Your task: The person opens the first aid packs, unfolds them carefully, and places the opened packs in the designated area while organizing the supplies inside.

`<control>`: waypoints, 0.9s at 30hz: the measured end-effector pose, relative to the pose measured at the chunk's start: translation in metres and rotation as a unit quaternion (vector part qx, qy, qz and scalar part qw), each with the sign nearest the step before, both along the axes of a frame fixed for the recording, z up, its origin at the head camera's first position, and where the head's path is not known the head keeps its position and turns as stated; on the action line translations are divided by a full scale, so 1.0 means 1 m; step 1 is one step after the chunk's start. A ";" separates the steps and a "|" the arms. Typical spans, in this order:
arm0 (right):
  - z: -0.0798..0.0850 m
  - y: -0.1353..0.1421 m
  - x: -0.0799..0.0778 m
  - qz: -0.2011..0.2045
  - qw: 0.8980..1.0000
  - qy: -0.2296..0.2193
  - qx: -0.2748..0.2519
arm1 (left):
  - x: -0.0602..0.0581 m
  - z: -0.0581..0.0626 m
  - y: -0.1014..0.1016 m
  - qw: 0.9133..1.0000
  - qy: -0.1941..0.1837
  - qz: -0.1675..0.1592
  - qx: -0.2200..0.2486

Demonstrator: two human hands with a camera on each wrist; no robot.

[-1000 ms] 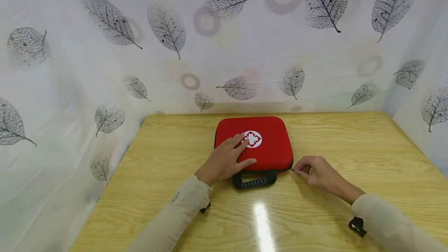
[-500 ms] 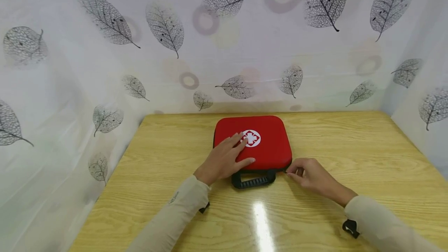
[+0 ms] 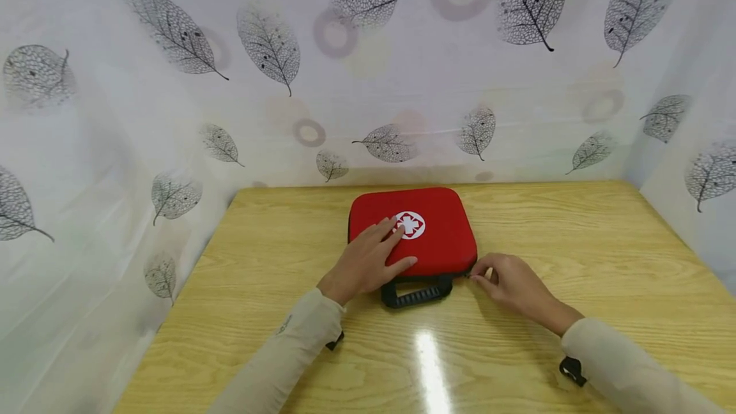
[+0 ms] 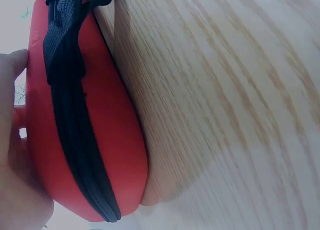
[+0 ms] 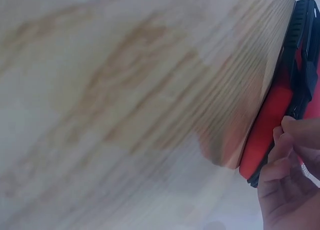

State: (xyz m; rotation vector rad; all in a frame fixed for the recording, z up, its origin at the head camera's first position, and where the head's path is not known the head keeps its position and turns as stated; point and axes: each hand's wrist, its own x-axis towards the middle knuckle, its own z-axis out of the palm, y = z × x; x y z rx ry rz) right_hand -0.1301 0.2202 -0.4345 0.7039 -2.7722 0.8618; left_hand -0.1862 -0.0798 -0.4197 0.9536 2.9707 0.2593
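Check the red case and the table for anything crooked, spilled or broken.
Nothing stands out. The red case sits on the table, turned only slightly from the table's far edge; its handle looks whole, and no spill or damage shows.

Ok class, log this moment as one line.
left hand: rests on red case | right hand: pinches at zipper | black handle: near side | red case: lies on table

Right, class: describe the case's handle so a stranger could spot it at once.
On the wooden table lies a red case. From its near edge juts the handle: a ridged black loop, unlike the flat black zip band hugging the case.
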 end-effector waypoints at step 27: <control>0.007 -0.002 -0.052 -0.040 0.993 0.053 0.093 | 0.010 0.010 -0.015 1.000 0.025 0.000 -0.006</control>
